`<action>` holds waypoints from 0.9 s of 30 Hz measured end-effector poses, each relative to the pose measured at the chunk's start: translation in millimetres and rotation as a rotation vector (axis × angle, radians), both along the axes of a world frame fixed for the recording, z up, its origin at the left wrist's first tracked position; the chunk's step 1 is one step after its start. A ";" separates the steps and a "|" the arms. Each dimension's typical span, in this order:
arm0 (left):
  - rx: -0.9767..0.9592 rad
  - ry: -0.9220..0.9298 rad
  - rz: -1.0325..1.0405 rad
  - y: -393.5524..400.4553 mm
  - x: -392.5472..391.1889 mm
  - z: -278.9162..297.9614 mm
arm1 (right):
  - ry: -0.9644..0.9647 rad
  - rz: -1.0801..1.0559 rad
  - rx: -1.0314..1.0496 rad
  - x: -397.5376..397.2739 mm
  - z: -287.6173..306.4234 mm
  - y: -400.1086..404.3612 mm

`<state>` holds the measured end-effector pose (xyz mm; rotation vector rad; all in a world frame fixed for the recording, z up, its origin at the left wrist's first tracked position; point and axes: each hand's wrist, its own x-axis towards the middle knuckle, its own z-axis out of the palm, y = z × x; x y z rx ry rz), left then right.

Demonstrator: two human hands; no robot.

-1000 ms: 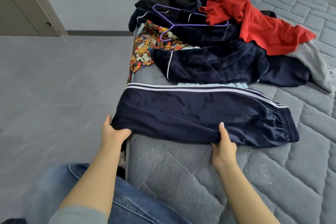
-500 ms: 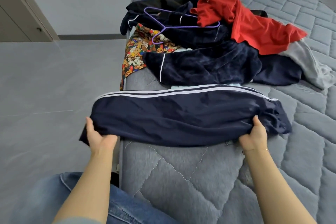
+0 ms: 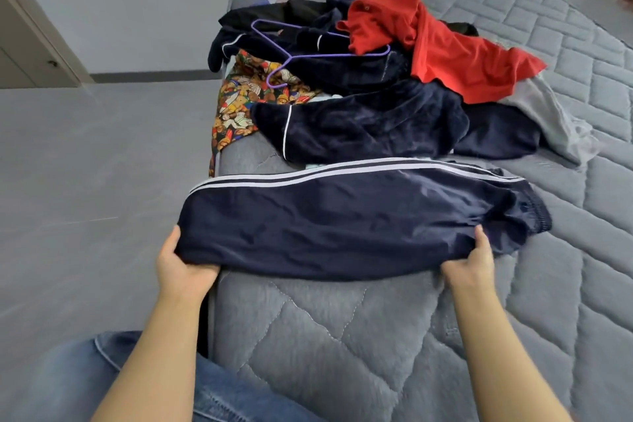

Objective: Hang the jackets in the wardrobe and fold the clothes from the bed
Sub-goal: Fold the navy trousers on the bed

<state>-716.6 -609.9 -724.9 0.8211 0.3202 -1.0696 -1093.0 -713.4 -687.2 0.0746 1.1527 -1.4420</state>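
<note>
Navy track pants (image 3: 342,216) with two white side stripes lie stretched across the grey quilted bed (image 3: 342,336). My left hand (image 3: 181,265) grips their left end, which hangs past the bed's edge. My right hand (image 3: 474,265) pinches the near hem close to the elastic waistband. Behind them is a pile: a navy velvet jacket (image 3: 359,127), a red shirt (image 3: 442,48), a patterned colourful garment (image 3: 239,106), a grey garment (image 3: 548,116) and a purple hanger (image 3: 308,51) on top.
Grey floor (image 3: 85,181) runs along the bed's left side. A wardrobe door (image 3: 30,44) shows at the upper left. My knee in blue jeans (image 3: 85,377) is at the lower left, against the bed edge.
My right hand slid right along the hem toward the waistband. My left hand pulled the pants' left end out past the bed edge, stretching them flat.
</note>
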 end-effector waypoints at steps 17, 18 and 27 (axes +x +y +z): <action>0.727 -0.164 0.496 20.1 19.5 15.4 | 1.736 0.972 -0.637 166.5 -28.4 62.2; 0.679 -0.378 0.516 15.8 21.4 21.6 | 1.632 1.122 -0.566 161.0 -33.4 58.4; 0.122 -1.959 -0.246 -15.7 -50.2 50.7 | 0.462 0.783 -0.260 111.1 -22.8 53.5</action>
